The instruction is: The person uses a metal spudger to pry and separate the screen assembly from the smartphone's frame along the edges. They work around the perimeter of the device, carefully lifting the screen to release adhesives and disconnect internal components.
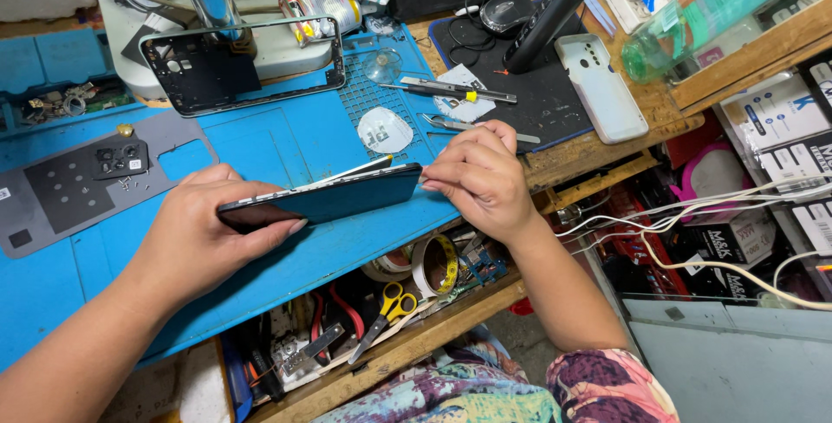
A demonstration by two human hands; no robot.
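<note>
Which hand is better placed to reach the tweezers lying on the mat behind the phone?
Probably the right hand: it pinches only the end of the phone, and the tweezers lie just beyond its knuckles. The left hand grips the phone's other end, farther away.

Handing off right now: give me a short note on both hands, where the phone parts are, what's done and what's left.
Left hand: grips the phone at its left end, edge-on above the blue mat.
Right hand: fingertips at the phone's right end.
Parts: bare frame at the mat's rear; white back cover on the black mat; tweezers nearby.
Done: frame and cover are off.
Left: phone unassembled.
</note>
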